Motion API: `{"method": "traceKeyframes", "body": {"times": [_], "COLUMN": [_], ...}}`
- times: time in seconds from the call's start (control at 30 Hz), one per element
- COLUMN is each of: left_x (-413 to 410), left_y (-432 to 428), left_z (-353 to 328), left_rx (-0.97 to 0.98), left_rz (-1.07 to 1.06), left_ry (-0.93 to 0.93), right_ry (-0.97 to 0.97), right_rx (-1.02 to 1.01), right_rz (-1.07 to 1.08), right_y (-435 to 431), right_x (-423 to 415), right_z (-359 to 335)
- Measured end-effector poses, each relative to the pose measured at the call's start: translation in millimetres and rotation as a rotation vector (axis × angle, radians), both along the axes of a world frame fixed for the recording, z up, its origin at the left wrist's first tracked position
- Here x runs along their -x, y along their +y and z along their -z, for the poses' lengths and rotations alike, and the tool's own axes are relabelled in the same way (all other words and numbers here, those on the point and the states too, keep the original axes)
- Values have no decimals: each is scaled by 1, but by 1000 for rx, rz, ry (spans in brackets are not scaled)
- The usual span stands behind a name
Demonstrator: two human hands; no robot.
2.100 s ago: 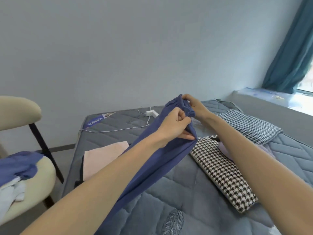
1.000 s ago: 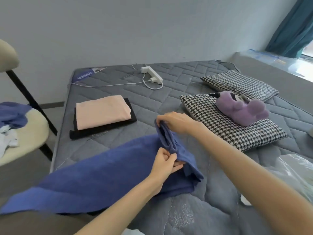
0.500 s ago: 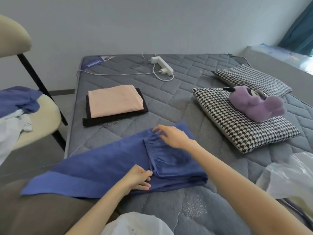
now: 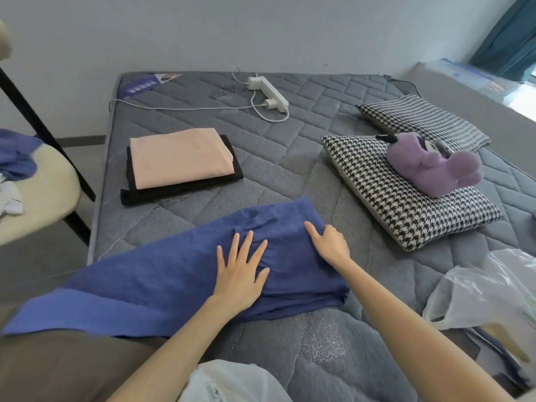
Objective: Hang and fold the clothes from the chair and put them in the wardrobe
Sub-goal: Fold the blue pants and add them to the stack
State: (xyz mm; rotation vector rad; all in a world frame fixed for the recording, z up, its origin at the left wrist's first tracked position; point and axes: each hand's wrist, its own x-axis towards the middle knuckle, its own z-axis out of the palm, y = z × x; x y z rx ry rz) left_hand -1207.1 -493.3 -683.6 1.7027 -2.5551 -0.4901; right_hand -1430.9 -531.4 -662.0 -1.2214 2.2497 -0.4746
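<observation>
Blue trousers (image 4: 162, 280) lie flat across the near part of the grey mattress (image 4: 290, 158), their legs trailing off its left edge. My left hand (image 4: 242, 271) presses flat on the waistband area with fingers spread. My right hand (image 4: 327, 242) rests on the folded right end of the trousers, fingers loosely bent. Further back on the mattress sits a folded pink garment (image 4: 179, 158) on top of a folded black one (image 4: 185, 188). At the far left, a cream chair (image 4: 37, 187) holds more blue clothes (image 4: 16, 155) and white clothes (image 4: 10, 198).
Two houndstooth pillows (image 4: 406, 204) and a purple plush toy (image 4: 432, 169) lie on the right. A white power strip (image 4: 268, 92) with cables sits near the head of the mattress. A clear plastic bag (image 4: 478, 288) lies at the near right edge.
The trousers came down from mid-air and now lie on the mattress. Both hands let go of the waistband; my left hand has moved up onto the cloth and spread flat.
</observation>
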Motion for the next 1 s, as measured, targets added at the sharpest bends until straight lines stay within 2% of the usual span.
{"method": "traceKeyframes", "body": {"times": [0.17, 0.4, 0.7, 0.83, 1.0], "left_x": [-1, 11, 71, 90, 64], "left_y": [-3, -6, -34, -36, -30], "left_z": [16, 14, -2, -6, 3], "left_rx": [-49, -49, -197, -290, -218], "left_rz": [0, 23, 120, 220, 230], "left_ry": [-22, 25, 122, 199, 174], "right_ry": [-199, -125, -23, -25, -117], "right_rx": [91, 275, 333, 270, 100], "right_rz": [-28, -78, -91, -162, -257], "right_y": [-4, -15, -35, -38, -41], "right_x": [8, 22, 93, 117, 102], "right_z": [10, -2, -39, -55, -66]}}
